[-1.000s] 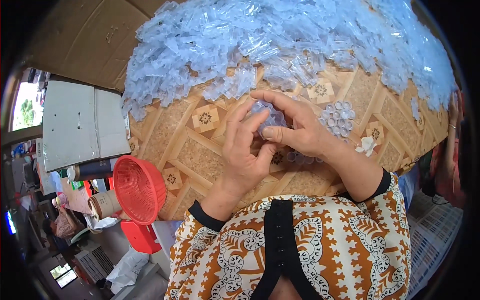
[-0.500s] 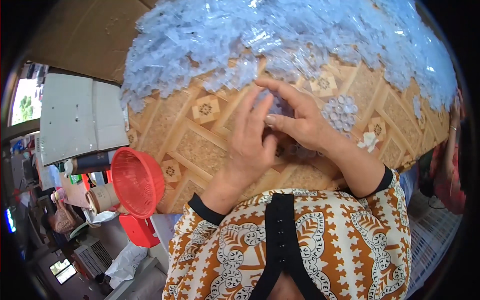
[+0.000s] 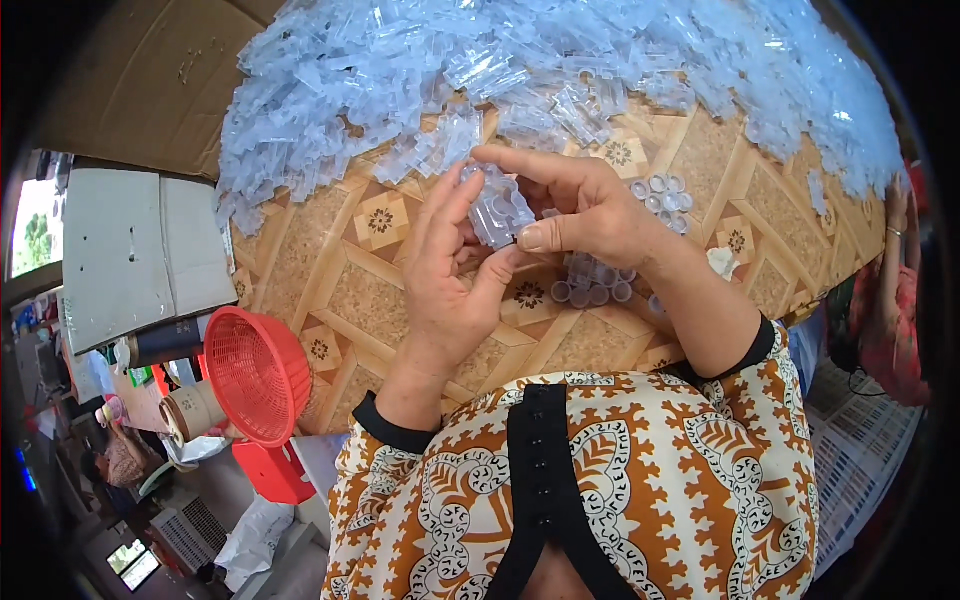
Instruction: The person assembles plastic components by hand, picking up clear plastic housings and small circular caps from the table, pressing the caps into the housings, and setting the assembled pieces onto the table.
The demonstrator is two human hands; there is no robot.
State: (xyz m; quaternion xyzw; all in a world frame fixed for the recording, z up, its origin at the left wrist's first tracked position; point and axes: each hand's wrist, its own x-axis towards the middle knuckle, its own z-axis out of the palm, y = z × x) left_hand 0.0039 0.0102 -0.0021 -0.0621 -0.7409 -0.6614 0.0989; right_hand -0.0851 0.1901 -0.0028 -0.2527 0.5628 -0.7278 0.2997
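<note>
Between my two hands is a clear plastic piece (image 3: 498,210) with a stepped, ridged outline, raised over the table. My left hand (image 3: 448,275) grips it from the left, fingers behind and thumb near its lower end. Pressed against the lower right edge is the thumb of my right hand (image 3: 600,212), while that hand's fingers reach along the top. Just below my right hand lies a cluster of small clear round caps (image 3: 597,283), partly covered by it. A second cluster of the caps (image 3: 664,198) sits beyond my right wrist.
A large heap of clear plastic pieces (image 3: 340,110) spreads over the far side of the patterned table (image 3: 385,290). At the left edge stands a red plastic basket (image 3: 255,375) above a red stool (image 3: 275,470). A crumpled white scrap (image 3: 722,262) lies right; another person's arm (image 3: 893,270) shows far right.
The plastic piece, mostly hidden behind my fingers before, now shows plainly between my hands. My left hand has turned and opened out around it. The whole view has shifted slightly.
</note>
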